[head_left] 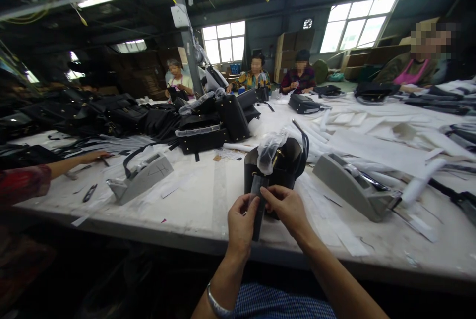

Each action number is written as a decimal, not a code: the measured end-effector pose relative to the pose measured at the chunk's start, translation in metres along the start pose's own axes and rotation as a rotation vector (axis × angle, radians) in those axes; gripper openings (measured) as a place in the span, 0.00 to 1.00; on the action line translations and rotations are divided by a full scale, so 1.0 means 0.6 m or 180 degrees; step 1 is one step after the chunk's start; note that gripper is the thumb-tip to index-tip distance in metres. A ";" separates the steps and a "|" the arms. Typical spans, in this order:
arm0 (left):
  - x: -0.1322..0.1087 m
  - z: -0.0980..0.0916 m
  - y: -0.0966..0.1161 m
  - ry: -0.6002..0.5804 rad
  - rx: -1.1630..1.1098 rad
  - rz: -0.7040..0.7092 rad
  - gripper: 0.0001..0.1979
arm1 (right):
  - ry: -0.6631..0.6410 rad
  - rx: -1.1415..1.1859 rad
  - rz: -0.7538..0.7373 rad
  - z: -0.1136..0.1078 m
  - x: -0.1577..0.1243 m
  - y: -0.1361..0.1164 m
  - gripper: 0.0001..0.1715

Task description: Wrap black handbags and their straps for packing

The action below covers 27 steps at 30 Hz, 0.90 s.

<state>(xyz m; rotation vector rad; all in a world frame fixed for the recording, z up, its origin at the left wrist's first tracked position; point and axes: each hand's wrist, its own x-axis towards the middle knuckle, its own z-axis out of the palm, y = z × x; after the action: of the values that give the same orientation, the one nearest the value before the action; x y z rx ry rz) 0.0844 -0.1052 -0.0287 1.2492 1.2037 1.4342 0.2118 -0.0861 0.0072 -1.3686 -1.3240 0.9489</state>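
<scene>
In the head view a black handbag [291,163] stands upright at the table's front edge, with clear plastic wrap [271,153] over its top and gold-coloured metal fittings. A flat black strap [257,227] hangs down in front of it, and a strip of clear film [256,185] seems to lie on its upper part. My left hand [242,217] pinches the strap from the left, thumb on top. From the right, my right hand [286,206] pinches the same strap a little higher. The fingertips nearly meet and partly hide the strap.
Grey tape dispensers stand left [145,180] and right [349,187] on the white-covered table [193,195]. Black bags [232,116] are piled behind. A snipper [89,192] lies left, near a co-worker's arm [70,164]. White sheets [383,153] cover the right side; several people sit beyond.
</scene>
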 end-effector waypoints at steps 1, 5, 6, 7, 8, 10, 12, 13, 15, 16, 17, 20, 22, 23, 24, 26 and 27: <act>0.000 0.001 0.000 0.0048 0.0079 0.0101 0.18 | -0.0014 0.0024 -0.0018 -0.001 0.002 0.001 0.24; 0.001 0.000 0.001 0.0238 0.0580 0.0782 0.13 | -0.0050 0.0241 0.0027 -0.002 0.013 0.006 0.28; 0.001 -0.002 0.001 0.0249 0.0738 0.1009 0.12 | -0.0054 0.0337 0.0086 -0.001 0.016 0.007 0.29; 0.000 -0.005 0.000 0.0232 0.0901 0.1244 0.12 | -0.0066 0.0446 0.0154 0.000 0.018 0.007 0.29; 0.001 -0.008 -0.002 0.0196 0.1068 0.1476 0.12 | -0.0098 0.0557 0.0221 0.000 0.019 0.007 0.30; 0.003 -0.015 -0.007 0.0093 0.1397 0.1897 0.13 | -0.0194 0.0739 0.0329 0.001 0.020 0.005 0.31; 0.008 -0.023 -0.012 -0.0021 0.1689 0.2232 0.15 | -0.0281 0.0910 0.0427 0.000 0.019 0.001 0.34; 0.011 -0.027 -0.014 -0.0078 0.1808 0.2372 0.16 | -0.0321 0.0970 0.0457 -0.001 0.018 -0.001 0.35; 0.017 -0.036 -0.016 -0.0193 0.1980 0.2588 0.16 | -0.0414 0.0950 0.0460 -0.002 0.015 -0.004 0.35; 0.019 -0.040 -0.016 -0.0247 0.2029 0.2661 0.16 | -0.0461 0.0887 0.0441 -0.003 0.014 -0.005 0.34; 0.021 -0.043 -0.015 -0.0300 0.2052 0.2705 0.16 | -0.0504 0.0815 0.0412 -0.003 0.013 -0.005 0.33; 0.016 -0.054 -0.012 -0.0485 0.1965 0.2679 0.16 | -0.0561 0.0707 0.0324 -0.003 0.011 -0.003 0.30; 0.007 -0.061 -0.007 -0.0603 0.1802 0.2538 0.14 | -0.0571 0.0741 0.0290 -0.004 0.012 -0.001 0.30; 0.002 -0.064 -0.003 -0.0611 0.1712 0.2429 0.14 | -0.0578 0.0749 0.0278 -0.005 0.013 0.001 0.30; -0.001 -0.066 0.002 -0.0542 0.1607 0.2273 0.13 | -0.0587 0.0750 0.0268 -0.007 0.014 0.002 0.29; -0.003 -0.067 0.014 -0.0237 0.1313 0.1734 0.13 | -0.0621 0.0721 0.0235 -0.010 0.017 0.005 0.29; -0.001 -0.065 0.020 -0.0111 0.1139 0.1399 0.13 | -0.0640 0.0685 0.0203 -0.012 0.018 0.006 0.28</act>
<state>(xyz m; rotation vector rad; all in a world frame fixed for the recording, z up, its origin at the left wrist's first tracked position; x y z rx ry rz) 0.0458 -0.1127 -0.0184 1.8678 1.2488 1.5345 0.2208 -0.0760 0.0064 -1.1798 -1.2889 1.2613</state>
